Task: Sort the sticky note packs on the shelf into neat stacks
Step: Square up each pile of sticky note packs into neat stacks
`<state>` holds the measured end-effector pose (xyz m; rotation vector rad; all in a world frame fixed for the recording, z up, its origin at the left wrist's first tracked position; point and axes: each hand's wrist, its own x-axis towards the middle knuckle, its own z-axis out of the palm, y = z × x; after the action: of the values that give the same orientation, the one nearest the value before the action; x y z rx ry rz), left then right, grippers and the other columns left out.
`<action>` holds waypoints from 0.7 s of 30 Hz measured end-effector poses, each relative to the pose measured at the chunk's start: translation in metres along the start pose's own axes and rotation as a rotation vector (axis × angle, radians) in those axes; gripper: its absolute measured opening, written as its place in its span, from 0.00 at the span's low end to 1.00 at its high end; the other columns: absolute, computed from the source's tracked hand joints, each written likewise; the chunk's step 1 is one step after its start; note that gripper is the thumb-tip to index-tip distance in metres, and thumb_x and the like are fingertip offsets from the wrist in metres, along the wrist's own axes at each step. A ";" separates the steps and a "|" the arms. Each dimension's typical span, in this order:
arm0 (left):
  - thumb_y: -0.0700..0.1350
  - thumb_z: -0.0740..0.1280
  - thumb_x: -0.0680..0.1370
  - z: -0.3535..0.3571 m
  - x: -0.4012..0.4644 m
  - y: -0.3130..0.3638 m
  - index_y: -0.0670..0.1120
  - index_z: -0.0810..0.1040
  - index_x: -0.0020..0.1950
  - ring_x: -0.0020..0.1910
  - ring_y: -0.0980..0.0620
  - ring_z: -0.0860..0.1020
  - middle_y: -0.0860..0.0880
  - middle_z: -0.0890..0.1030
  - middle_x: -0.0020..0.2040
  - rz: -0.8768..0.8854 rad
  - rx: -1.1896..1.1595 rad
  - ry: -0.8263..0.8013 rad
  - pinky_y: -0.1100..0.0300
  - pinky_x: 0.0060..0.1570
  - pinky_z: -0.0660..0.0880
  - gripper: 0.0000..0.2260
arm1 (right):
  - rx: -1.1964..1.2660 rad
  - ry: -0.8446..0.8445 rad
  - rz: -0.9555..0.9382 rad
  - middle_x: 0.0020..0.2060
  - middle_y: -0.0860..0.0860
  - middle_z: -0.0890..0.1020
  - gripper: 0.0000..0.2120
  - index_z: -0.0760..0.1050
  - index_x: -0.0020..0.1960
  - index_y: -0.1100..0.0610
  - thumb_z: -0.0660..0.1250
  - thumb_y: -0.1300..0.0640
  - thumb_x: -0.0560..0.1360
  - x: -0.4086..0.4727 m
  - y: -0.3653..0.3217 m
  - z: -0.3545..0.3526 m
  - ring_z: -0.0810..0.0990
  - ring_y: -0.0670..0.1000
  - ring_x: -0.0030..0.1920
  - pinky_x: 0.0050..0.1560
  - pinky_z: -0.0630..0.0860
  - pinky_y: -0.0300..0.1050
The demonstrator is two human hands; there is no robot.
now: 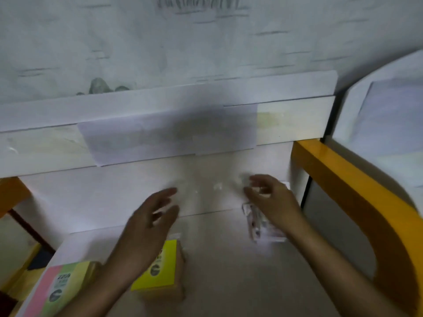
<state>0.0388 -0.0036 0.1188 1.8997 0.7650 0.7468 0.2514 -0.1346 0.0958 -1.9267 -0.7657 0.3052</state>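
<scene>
Two bare hands reach forward over a pale shelf [217, 259], and the whole picture is blurred. The left hand [146, 225] hangs above the shelf with its fingers spread and loosely straight, gripping nothing; its forearm crosses over a yellow pack [160, 271] of sticky notes that lies flat on the shelf near the front. That yellow pack seems to sit on top of a brownish stack, though the blur makes the layers hard to count. To the left of it, at the front left corner of the shelf, lies a striped pack [61, 287] with a pink band beside a green one and a dark round mark on its label. The right hand [272, 200] is further right, with its fingers bent a little and apart; just beneath and in front of it lies a clear wrapped pack [258, 227], pale and shiny, resting on the shelf. Whether the fingers touch that wrapped pack I cannot tell, since the hand covers part of it and the edges smear. Behind the hands, sheets of white paper [169, 136] cover the back of the shelf and the wall above. A yellow frame [357, 184] curves down the right side, and a piece of the same colour shows at the left edge.
</scene>
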 end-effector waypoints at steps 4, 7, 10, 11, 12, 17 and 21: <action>0.50 0.66 0.77 0.085 0.028 0.004 0.51 0.72 0.65 0.59 0.54 0.75 0.50 0.75 0.65 -0.292 -0.092 -0.395 0.62 0.58 0.72 0.17 | -0.184 0.161 0.115 0.63 0.49 0.77 0.32 0.71 0.67 0.51 0.75 0.43 0.67 0.019 0.058 -0.022 0.78 0.52 0.60 0.61 0.75 0.47; 0.62 0.69 0.70 0.132 0.045 0.002 0.49 0.70 0.67 0.57 0.47 0.74 0.48 0.73 0.64 -0.646 -0.362 -0.500 0.55 0.55 0.73 0.30 | 0.106 0.058 0.271 0.64 0.47 0.77 0.47 0.69 0.68 0.49 0.74 0.27 0.56 0.015 0.094 -0.014 0.80 0.52 0.59 0.59 0.78 0.54; 0.62 0.64 0.74 0.164 0.048 -0.002 0.44 0.77 0.50 0.41 0.50 0.76 0.48 0.80 0.42 -0.668 -0.381 -0.498 0.58 0.43 0.72 0.21 | 0.302 0.027 0.346 0.66 0.48 0.76 0.53 0.67 0.70 0.45 0.72 0.24 0.51 0.007 0.101 -0.015 0.78 0.52 0.61 0.62 0.76 0.56; 0.61 0.63 0.76 0.173 0.047 -0.002 0.43 0.78 0.46 0.36 0.50 0.76 0.47 0.81 0.35 -0.678 -0.406 -0.493 0.58 0.39 0.72 0.20 | 0.318 0.011 0.387 0.67 0.48 0.74 0.51 0.64 0.72 0.46 0.73 0.27 0.55 0.004 0.097 -0.018 0.77 0.52 0.63 0.62 0.75 0.55; 0.61 0.62 0.77 0.179 0.047 -0.002 0.43 0.79 0.45 0.34 0.49 0.76 0.46 0.82 0.32 -0.681 -0.423 -0.498 0.58 0.37 0.71 0.21 | 0.345 -0.005 0.402 0.68 0.49 0.73 0.46 0.61 0.74 0.47 0.73 0.31 0.62 0.002 0.096 -0.021 0.76 0.53 0.63 0.62 0.75 0.53; 0.55 0.64 0.78 0.186 0.047 -0.001 0.41 0.82 0.48 0.32 0.46 0.78 0.43 0.82 0.32 -0.674 -0.482 -0.443 0.59 0.36 0.75 0.17 | 0.480 -0.068 0.427 0.51 0.50 0.85 0.21 0.77 0.63 0.52 0.70 0.44 0.72 0.001 0.101 -0.023 0.85 0.50 0.50 0.52 0.82 0.48; 0.53 0.67 0.77 0.185 0.043 -0.003 0.41 0.81 0.47 0.32 0.48 0.78 0.46 0.80 0.30 -0.674 -0.442 -0.404 0.60 0.34 0.75 0.15 | 0.539 -0.148 0.429 0.50 0.49 0.85 0.14 0.77 0.59 0.48 0.68 0.46 0.75 -0.002 0.092 -0.021 0.83 0.49 0.51 0.48 0.80 0.43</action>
<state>0.2047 -0.0672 0.0524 1.2161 0.8259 0.0845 0.2956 -0.1787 0.0246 -1.5421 -0.3040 0.8348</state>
